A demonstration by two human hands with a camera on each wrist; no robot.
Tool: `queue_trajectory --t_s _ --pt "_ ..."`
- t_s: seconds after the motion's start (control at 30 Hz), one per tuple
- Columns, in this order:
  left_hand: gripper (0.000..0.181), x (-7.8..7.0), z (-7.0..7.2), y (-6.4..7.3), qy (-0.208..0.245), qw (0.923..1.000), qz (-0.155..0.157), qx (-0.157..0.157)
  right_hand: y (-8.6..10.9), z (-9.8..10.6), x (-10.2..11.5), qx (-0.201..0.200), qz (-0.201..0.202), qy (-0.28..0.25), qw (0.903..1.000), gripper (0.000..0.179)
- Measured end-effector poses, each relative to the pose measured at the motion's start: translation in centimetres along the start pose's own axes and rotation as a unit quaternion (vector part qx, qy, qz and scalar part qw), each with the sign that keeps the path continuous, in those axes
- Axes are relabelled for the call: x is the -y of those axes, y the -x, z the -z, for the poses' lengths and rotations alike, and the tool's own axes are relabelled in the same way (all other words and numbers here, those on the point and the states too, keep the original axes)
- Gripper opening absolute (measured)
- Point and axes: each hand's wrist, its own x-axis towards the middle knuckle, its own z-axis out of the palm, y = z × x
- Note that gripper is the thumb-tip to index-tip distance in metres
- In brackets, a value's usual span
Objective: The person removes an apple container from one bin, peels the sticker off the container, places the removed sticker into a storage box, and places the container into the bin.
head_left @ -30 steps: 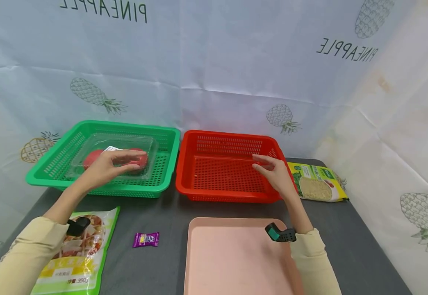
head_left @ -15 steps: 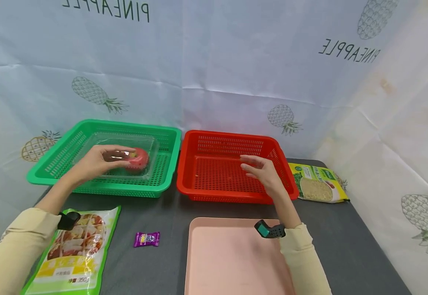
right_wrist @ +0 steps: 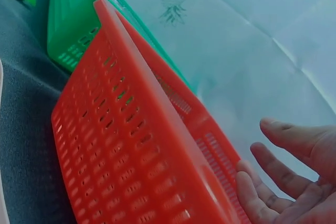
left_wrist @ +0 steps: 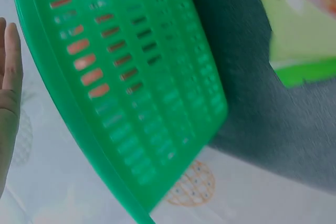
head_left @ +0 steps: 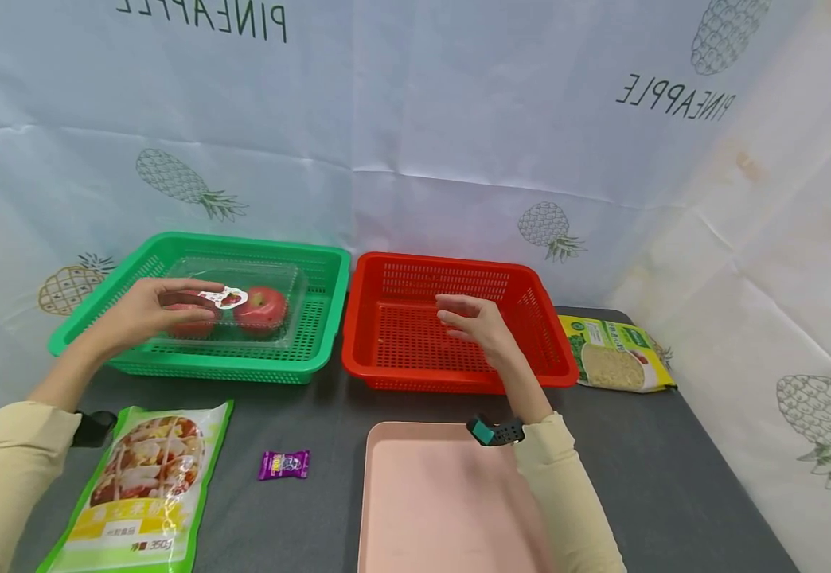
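My left hand [head_left: 150, 312] hovers over the left part of the green basket [head_left: 322, 318], fingers loosely bent with a gap to the thumb. Beneath it in that basket lies a clear plastic box [head_left: 193, 270] with red apples [head_left: 261, 310] and a white label [head_left: 228, 298]. The left wrist view catches only the fingers [left_wrist: 11, 61] beside the basket's rim. My right hand [head_left: 483, 326] is above the red basket [head_left: 401, 374], its fingers relaxed and apart. In the right wrist view that hand [right_wrist: 294, 177] is beside the red rim, holding nothing.
A green-edged food pouch [head_left: 146, 485] lies at the front left, with a small purple wrapped candy [head_left: 284, 465] to its right. A pink tray [head_left: 444, 501] is at the front middle. A yellow-green bag [head_left: 616, 354] lies right of the red basket. A pineapple-print cloth [head_left: 444, 119] hangs behind.
Both hands have moved left, the left one off the middle of the clear box, uncovering the label and apples. The right hand has shifted from the red basket's right side toward its middle.
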Motion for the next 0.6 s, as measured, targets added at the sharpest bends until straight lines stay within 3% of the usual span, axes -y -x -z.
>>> queue_trajectory --t_s 0.3,0.6 --pt "0.043 0.9 1.9 1.5 -0.033 0.9982 0.044 -0.026 -1.4 -2.1 1.7 0.029 -0.014 0.01 0.9994 0.036" --pt "0.044 2.2 3.6 1.9 -0.056 0.9972 0.042 -0.024 -2.8 -5.1 3.8 0.055 -0.013 -0.005 0.9984 0.036"
